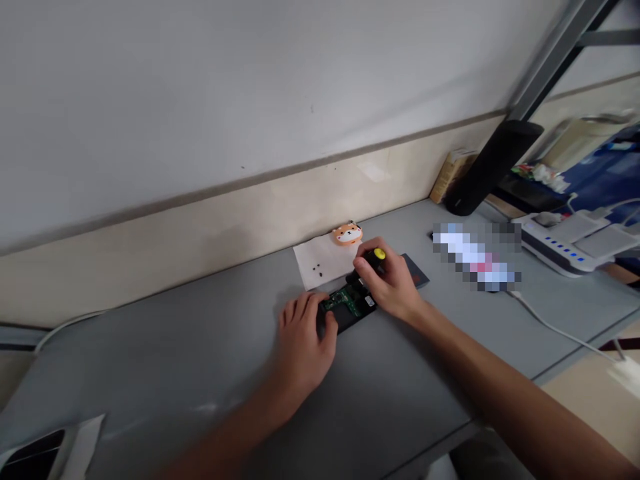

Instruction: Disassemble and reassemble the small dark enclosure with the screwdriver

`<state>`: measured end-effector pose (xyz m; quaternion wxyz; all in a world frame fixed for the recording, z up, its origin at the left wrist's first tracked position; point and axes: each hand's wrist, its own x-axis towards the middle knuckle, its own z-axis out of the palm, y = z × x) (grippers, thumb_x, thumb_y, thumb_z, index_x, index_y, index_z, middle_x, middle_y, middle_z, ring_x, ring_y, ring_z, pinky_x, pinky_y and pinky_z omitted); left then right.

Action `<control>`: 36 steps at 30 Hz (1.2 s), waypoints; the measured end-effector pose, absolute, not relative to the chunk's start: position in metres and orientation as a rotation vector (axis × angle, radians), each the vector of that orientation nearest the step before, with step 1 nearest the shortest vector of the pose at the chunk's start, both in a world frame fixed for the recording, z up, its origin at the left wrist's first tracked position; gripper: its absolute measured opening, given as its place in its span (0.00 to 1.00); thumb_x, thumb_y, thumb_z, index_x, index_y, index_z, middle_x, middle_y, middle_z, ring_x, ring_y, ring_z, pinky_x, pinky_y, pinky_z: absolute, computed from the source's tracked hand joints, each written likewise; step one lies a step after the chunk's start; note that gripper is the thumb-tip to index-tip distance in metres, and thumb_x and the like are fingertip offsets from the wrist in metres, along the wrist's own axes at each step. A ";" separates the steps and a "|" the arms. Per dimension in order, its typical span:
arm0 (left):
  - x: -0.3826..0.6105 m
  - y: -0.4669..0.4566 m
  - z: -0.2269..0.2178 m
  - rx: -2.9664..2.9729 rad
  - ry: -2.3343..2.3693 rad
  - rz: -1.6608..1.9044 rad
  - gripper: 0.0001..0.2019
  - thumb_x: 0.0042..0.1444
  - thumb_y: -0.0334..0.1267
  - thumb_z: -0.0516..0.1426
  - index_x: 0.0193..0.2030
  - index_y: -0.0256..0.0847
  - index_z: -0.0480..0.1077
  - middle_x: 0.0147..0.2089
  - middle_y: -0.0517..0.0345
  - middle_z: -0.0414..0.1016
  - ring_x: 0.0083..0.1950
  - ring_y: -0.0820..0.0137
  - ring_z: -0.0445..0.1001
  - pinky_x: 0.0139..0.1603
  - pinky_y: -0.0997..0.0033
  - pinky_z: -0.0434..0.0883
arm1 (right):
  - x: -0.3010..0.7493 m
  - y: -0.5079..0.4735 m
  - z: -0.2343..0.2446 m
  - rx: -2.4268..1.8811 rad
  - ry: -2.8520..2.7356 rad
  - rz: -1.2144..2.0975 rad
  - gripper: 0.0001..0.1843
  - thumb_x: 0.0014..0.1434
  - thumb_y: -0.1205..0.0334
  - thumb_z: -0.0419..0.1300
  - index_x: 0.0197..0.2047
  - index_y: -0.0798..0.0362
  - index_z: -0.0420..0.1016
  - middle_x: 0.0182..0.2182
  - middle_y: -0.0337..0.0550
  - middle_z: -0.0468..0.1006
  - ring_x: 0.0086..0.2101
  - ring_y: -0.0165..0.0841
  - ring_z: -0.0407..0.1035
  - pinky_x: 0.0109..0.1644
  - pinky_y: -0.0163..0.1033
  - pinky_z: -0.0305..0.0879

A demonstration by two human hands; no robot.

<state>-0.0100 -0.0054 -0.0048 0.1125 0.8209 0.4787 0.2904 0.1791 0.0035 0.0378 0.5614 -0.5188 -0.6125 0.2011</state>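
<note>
An opened black electronic device (356, 321) with a green circuit board lies on the grey desk. My left hand (307, 333) grips its left end, fingers at the far edge and thumb on the near side. In my right hand (393, 283) is a screwdriver (379, 255) with a black handle and a yellow end, held over the right part of the device. Its tip is hidden by the hand or too dark to make out. Just behind, several tiny black screws (321, 274) rest on a white sheet of paper (305, 257).
An orange animal-faced case (349, 233) sits on the paper's back corner. Right of my hand are a dark flat panel (416, 272), a blurred-out phone (467, 257) with a cable, and a white power strip (563, 247). A black cylinder (493, 170) leans at the back.
</note>
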 end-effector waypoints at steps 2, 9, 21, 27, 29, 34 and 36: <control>-0.010 -0.005 -0.005 2.406 1.390 0.858 0.11 0.63 0.31 0.52 0.50 0.44 0.71 0.49 0.52 0.79 0.49 0.56 0.74 0.50 0.54 0.68 | 0.179 0.003 0.038 -1.219 -1.455 0.464 0.10 0.64 0.52 0.60 0.38 0.49 0.68 0.25 0.34 0.73 0.24 0.28 0.64 0.29 0.34 0.59; -0.011 -0.005 -0.005 2.404 1.348 0.859 0.12 0.64 0.31 0.52 0.51 0.45 0.71 0.51 0.52 0.80 0.51 0.56 0.74 0.51 0.54 0.68 | 0.181 0.001 0.038 -1.250 -1.474 0.432 0.10 0.65 0.51 0.59 0.39 0.48 0.67 0.26 0.35 0.74 0.25 0.29 0.65 0.31 0.35 0.60; -0.011 -0.006 -0.005 2.381 1.372 0.835 0.13 0.63 0.32 0.52 0.53 0.43 0.70 0.52 0.50 0.79 0.52 0.56 0.73 0.53 0.52 0.68 | 0.177 0.001 0.038 -1.234 -1.525 0.363 0.10 0.66 0.52 0.59 0.39 0.49 0.68 0.28 0.35 0.74 0.24 0.26 0.62 0.30 0.34 0.59; -0.010 -0.007 -0.003 2.350 1.391 0.808 0.13 0.62 0.31 0.53 0.53 0.43 0.70 0.52 0.50 0.78 0.52 0.56 0.73 0.55 0.53 0.68 | 0.171 0.008 0.047 -1.314 -1.511 0.442 0.13 0.67 0.48 0.57 0.38 0.48 0.65 0.24 0.33 0.71 0.23 0.28 0.63 0.30 0.36 0.59; -0.010 -0.006 -0.003 2.359 1.382 0.797 0.12 0.62 0.31 0.53 0.50 0.43 0.70 0.51 0.51 0.78 0.52 0.57 0.73 0.54 0.53 0.68 | 0.168 0.011 0.054 -1.329 -1.552 0.458 0.14 0.67 0.48 0.57 0.37 0.48 0.63 0.23 0.33 0.71 0.23 0.28 0.62 0.30 0.36 0.58; -0.009 -0.006 -0.002 2.386 1.401 0.799 0.11 0.61 0.30 0.53 0.48 0.43 0.71 0.49 0.51 0.79 0.50 0.57 0.72 0.53 0.54 0.69 | 0.153 0.028 0.069 -1.323 -1.720 0.401 0.13 0.67 0.51 0.56 0.34 0.47 0.61 0.20 0.32 0.64 0.22 0.29 0.59 0.28 0.36 0.51; -0.009 -0.006 -0.002 2.395 1.414 0.785 0.11 0.62 0.30 0.53 0.48 0.43 0.71 0.49 0.51 0.78 0.50 0.57 0.72 0.53 0.54 0.69 | 0.146 0.033 0.070 -1.343 -1.740 0.363 0.13 0.66 0.53 0.57 0.34 0.47 0.60 0.20 0.32 0.62 0.22 0.29 0.57 0.27 0.36 0.47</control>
